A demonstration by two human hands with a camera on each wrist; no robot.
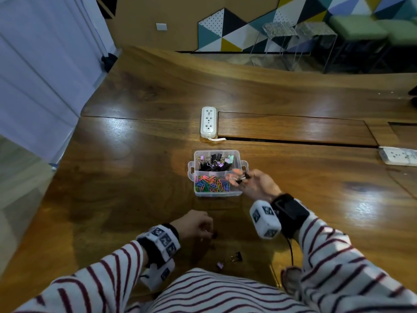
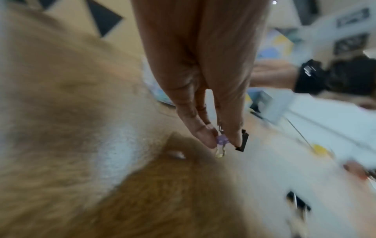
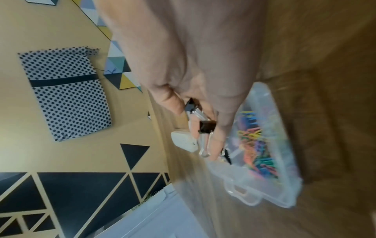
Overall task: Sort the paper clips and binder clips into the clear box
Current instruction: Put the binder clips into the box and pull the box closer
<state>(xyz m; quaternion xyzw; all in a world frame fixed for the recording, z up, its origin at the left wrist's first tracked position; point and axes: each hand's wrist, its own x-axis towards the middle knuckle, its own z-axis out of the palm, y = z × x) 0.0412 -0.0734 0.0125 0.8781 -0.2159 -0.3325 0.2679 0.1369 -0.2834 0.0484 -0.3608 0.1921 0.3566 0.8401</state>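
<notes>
Just right of the clear box (image 1: 217,194) at the middle of the head view, black binder clips (image 3: 207,128) are held in the curled fingers of the right hand (image 1: 256,182). Lower down, a purple clip (image 2: 222,140) seems pinched between the left hand's (image 1: 195,224) fingers above the table (image 1: 135,177). Colored paper clips (image 1: 211,184) are kept in the box's near part.

White sleeves (image 1: 94,281) with dark red stripes; black wrist straps (image 1: 291,213) carry white marker-printed blocks (image 1: 265,220).
</notes>
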